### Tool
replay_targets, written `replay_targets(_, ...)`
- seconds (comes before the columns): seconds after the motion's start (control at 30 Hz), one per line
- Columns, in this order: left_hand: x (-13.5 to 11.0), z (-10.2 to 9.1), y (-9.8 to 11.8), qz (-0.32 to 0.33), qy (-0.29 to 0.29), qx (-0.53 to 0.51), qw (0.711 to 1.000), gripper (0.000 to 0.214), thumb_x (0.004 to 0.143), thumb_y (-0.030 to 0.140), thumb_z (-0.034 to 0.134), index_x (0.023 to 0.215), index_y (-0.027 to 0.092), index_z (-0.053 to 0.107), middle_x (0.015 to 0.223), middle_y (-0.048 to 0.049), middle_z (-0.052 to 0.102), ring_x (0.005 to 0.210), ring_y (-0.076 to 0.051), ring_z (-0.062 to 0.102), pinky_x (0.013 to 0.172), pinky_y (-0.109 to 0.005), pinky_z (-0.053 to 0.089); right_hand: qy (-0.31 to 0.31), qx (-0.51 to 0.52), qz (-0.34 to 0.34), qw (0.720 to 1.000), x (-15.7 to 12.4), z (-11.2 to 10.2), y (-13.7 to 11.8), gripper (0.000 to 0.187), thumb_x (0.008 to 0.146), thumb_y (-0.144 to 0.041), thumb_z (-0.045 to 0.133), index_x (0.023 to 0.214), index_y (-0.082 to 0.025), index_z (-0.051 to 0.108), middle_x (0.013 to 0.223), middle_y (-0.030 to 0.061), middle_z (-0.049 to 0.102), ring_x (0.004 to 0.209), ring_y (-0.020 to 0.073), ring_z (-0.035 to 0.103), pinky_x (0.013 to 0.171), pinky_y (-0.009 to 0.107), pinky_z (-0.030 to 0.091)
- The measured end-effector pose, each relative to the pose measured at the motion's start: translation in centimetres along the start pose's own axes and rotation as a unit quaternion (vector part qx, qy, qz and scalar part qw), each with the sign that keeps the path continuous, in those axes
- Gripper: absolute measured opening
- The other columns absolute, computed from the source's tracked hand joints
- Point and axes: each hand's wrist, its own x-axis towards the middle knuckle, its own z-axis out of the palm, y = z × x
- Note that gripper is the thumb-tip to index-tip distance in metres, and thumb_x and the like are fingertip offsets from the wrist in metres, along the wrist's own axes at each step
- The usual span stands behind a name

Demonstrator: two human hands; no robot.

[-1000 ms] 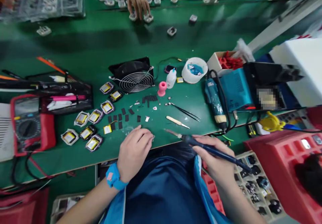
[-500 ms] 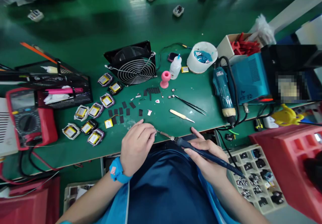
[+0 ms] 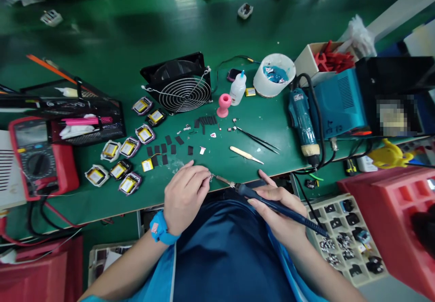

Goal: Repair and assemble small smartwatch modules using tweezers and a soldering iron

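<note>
My right hand (image 3: 277, 209) is closed round the dark blue handle of a soldering iron (image 3: 251, 194), whose tip points left at my left fingertips. My left hand (image 3: 186, 186), with a blue band on the wrist, pinches a tiny metallic part (image 3: 212, 176) at the bench's front edge. The iron's tip meets or nearly meets that part; I cannot tell which. Beyond my hands lie a cream-handled tool (image 3: 245, 155), black tweezers (image 3: 258, 140) and small black pads (image 3: 190, 150). Several small cased units with yellow batteries (image 3: 129, 183) sit left of my left hand.
A black fan (image 3: 185, 91) stands behind the pads, near a pink holder (image 3: 224, 106), a squeeze bottle (image 3: 238, 89) and a white tub (image 3: 273, 78). A red multimeter (image 3: 41, 157) is at left. At right are an electric screwdriver (image 3: 302, 121), its teal box (image 3: 340, 105) and a parts tray (image 3: 346, 238).
The view has shifted slightly. Both hands hold nearly the same pose, with the soldering iron still directed at the tiny part.
</note>
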Motion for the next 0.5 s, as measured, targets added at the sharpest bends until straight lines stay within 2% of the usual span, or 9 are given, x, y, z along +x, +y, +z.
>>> replay_targets(0.2,-0.12,0.13,0.06,-0.005,0.004,0.001,1.000,0.010,0.093,0.009,0.066,0.095,0.019,0.068,0.094,-0.0010,0.076,0.088,-0.016,0.073,0.107,-0.041,0.059,-0.035,-0.002,-0.011,0.999,0.30,-0.28,-0.23,0.016,0.084,-0.013,0.078,0.091,-0.025,0.070,0.080,-0.0031,0.079,0.071,0.0178,0.078,0.114,0.063,0.051)
replay_targets(0.5,-0.69,0.61,0.01,-0.014,0.031,-0.009,0.999,0.011,0.093,0.009,0.067,0.091,0.020,0.067,0.095,-0.0006,0.077,0.088,-0.016,0.074,0.106,-0.043,0.059,-0.010,0.023,0.008,1.000,-0.36,-0.23,0.34,0.016,0.083,-0.014,0.080,0.091,-0.025,0.072,0.081,-0.0037,0.080,0.071,0.0190,0.079,0.115,0.064,0.050)
